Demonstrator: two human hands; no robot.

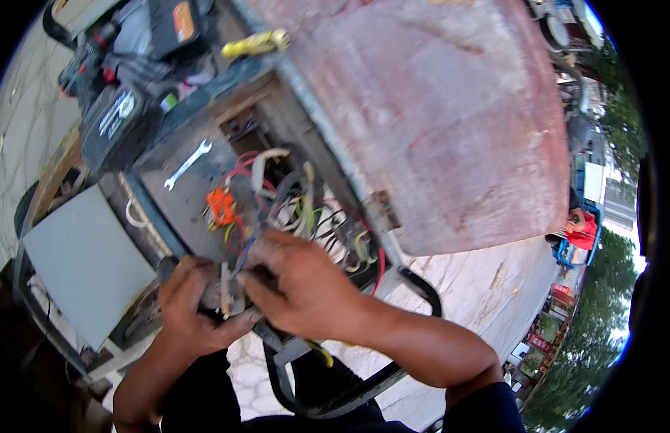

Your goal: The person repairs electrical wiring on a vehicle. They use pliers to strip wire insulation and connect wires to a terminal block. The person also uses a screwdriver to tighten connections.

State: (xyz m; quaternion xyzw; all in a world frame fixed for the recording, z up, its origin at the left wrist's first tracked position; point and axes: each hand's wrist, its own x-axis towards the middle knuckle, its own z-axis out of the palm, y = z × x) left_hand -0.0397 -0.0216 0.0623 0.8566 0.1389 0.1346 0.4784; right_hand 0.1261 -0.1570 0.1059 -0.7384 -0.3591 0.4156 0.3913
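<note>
My left hand [190, 307] grips a small grey electrical part [223, 292] with metal tabs, held just in front of an open compartment. My right hand [299, 285] closes over the same part from the right, fingers pinching the wires where they meet it. A tangle of coloured wires [291, 206], red, yellow, blue and white, runs from the part up into the compartment. An orange plastic connector [221, 206] sits among the wires on the compartment floor.
A silver spanner [187, 164] lies on the dark metal floor of the compartment. A raised rust-red lid [450, 123] fills the upper right. A pale grey panel [86, 263] lies at left. A black tube frame [421, 289] curves below my right hand.
</note>
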